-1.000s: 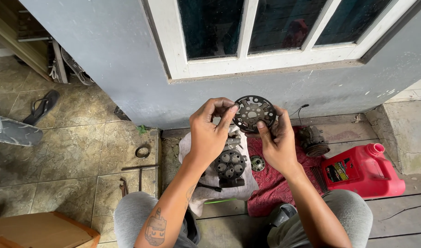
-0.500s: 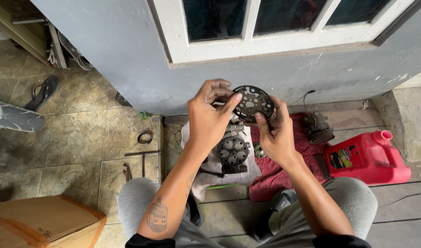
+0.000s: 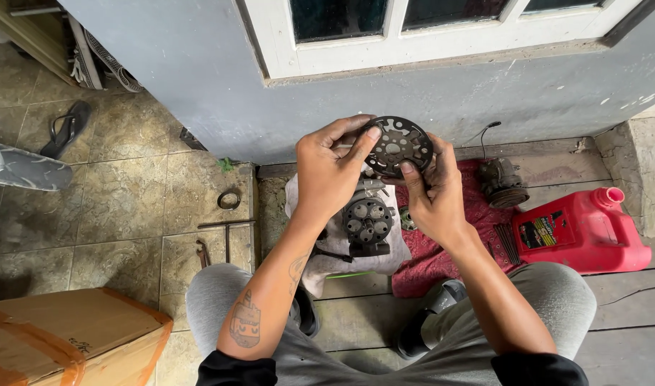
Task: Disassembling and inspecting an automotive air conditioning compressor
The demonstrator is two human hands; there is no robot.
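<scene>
step: inspecting round metal plate [image 3: 397,146] | left hand [image 3: 329,171] and right hand [image 3: 433,194] both pinch its rim, between them | below: grey compressor body [image 3: 368,223] | next, I judge: careful alignment needed

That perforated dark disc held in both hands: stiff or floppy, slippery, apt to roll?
The disc looks like rigid metal: it keeps flat between the left hand and right hand. Its holes likely aid grip, though it looks grimy. Being round, it could roll if set on edge.

My hands cover part of the metal disc [image 3: 397,146]; the cardboard box [image 3: 63,336] is cut off by the frame.
</scene>
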